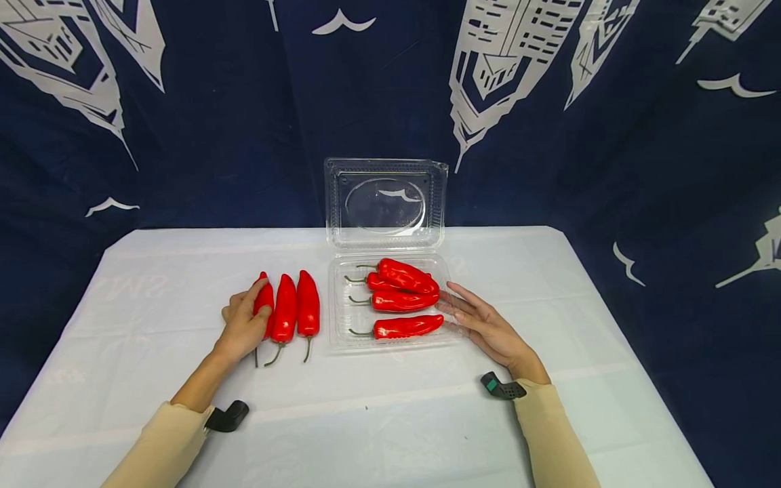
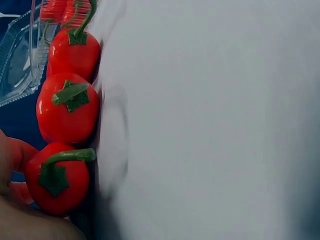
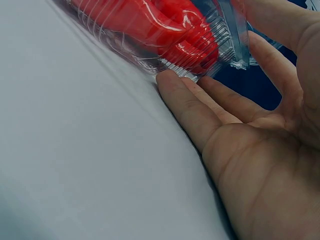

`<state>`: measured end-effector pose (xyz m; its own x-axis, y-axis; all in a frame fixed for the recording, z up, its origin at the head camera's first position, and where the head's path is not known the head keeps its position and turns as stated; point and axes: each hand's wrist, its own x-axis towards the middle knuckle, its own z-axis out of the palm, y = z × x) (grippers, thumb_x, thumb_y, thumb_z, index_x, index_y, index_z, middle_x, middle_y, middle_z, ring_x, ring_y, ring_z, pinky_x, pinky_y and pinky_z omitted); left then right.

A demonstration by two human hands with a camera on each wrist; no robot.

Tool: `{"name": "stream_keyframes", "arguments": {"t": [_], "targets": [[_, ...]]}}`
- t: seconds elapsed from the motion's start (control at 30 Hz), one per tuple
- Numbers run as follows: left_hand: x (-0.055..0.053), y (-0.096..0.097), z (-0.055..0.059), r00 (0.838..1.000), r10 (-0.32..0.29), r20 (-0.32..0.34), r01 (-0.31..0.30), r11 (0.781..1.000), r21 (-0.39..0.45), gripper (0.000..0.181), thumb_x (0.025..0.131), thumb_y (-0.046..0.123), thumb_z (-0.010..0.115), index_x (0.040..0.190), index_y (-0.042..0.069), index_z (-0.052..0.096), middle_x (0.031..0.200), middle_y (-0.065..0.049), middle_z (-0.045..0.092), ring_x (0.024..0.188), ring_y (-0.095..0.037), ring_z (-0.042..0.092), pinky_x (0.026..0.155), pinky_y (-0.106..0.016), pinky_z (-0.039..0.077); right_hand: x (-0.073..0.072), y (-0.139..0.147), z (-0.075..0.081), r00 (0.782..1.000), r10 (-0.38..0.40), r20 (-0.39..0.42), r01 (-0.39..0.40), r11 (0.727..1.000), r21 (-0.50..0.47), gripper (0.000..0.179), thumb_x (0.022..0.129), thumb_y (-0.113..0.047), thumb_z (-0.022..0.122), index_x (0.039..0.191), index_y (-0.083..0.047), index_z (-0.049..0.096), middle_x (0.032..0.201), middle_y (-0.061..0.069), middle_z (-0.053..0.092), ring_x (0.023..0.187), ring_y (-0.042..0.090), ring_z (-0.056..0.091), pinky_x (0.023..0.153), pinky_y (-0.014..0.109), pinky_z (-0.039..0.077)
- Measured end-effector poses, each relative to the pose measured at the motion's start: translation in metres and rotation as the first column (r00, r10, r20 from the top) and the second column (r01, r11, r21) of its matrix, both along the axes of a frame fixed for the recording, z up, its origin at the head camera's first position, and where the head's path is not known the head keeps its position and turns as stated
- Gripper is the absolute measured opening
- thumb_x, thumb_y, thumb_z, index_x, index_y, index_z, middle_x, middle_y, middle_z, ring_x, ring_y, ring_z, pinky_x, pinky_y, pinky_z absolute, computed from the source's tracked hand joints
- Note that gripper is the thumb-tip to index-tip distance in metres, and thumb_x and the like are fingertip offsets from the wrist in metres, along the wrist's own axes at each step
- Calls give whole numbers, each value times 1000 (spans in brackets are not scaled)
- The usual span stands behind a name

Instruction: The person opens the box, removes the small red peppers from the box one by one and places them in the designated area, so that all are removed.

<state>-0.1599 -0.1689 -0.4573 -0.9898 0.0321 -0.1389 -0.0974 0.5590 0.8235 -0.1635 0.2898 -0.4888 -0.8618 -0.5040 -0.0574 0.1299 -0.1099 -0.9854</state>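
Observation:
My left hand (image 1: 243,327) grips the leftmost of three loose red chili peppers, its thumb and fingers around the pepper's sides. In the left wrist view this pepper (image 2: 67,192) shows its green stem end, with the fingers at its left. Right beside it on the table lie the middle pepper (image 1: 285,312) and the right pepper (image 1: 308,305), stems toward me. My right hand (image 1: 493,331) has its fingers extended at the right side of a clear plastic clamshell box (image 1: 339,339). In the right wrist view its fingertips (image 3: 171,80) meet the ribbed wall.
Several red peppers lie sideways in the box, stems left, including a front one (image 1: 407,327). The box's clear lid (image 1: 384,171) stands raised at the back. A white cloth covers the table (image 1: 366,434); a dark blue printed curtain (image 1: 232,135) hangs behind it.

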Motion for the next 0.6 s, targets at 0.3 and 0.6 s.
{"name": "stream_keyframes", "arguments": {"t": [0.3, 0.6], "targets": [[2, -1, 1, 1000, -7, 16, 7, 1000, 9, 61, 100, 6, 36, 159, 5, 21, 153, -34, 21, 140, -49, 12, 107, -64, 28, 0, 0, -1, 1000, 2, -1, -2, 1000, -4, 65, 104, -7, 49, 161, -11, 17, 164, 21, 21, 142, 16, 45, 107, 28, 46], [2, -4, 1, 1000, 6, 19, -6, 1000, 1, 61, 100, 7, 37, 159, 7, 22, 150, -33, 19, 136, -48, 11, 102, -63, 29, -1, 0, -2, 1000, 5, 2, -5, 1000, -13, 65, 104, -7, 49, 161, -12, 17, 164, 21, 20, 142, 16, 45, 107, 28, 46]]}}
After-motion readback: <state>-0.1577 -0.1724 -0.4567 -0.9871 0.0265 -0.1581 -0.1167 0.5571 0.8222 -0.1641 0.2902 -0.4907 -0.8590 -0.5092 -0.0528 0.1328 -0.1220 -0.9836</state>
